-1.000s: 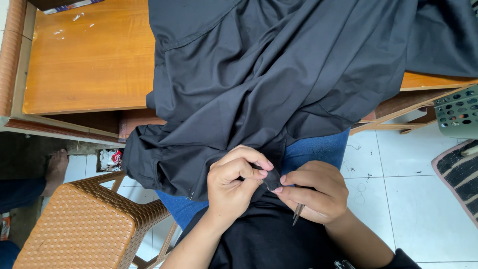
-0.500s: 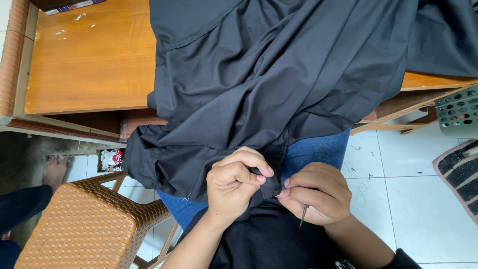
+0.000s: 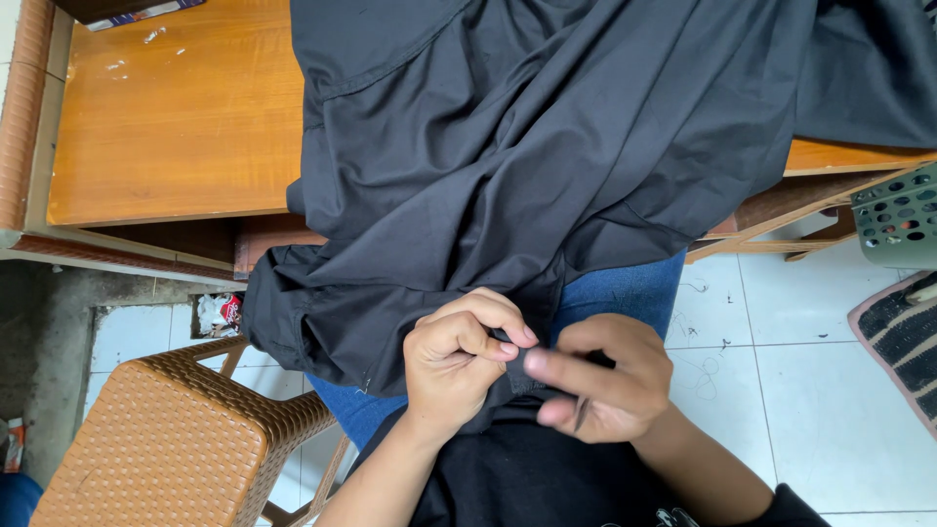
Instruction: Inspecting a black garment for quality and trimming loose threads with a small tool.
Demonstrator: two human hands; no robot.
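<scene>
- At the lower left corner of my view I note a brown woven-pattern stool [image 3: 171, 444] standing on the tiled floor [image 3: 820, 390], with a crumpled wrapper [image 3: 219, 312] lying on the tiles just beyond it.
- Above the stool I see a wooden table [image 3: 176, 127]; the left half of its top is bare wood, with a few pale scraps near the far left corner.
- A black garment [image 3: 547, 146] covers the right half of the table, spills over the near edge and hangs down onto my lap, over blue jeans [image 3: 625, 293].
- My left hand [image 3: 459, 361] is below the table's near edge, at the garment's lower hem; thumb and forefinger are pressed together, pinching a fold of the black cloth.
- My right hand [image 3: 605, 385] sits just beside the left, fingertips nearly touching it; its fingers are closed on the same hem. A thin dark tool [image 3: 580, 415] shows under the palm; I cannot tell its kind.
- At the right edge I record a green perforated basket [image 3: 898, 220] under the table's right end, and a striped mat [image 3: 903, 337] on the tiles below it.
</scene>
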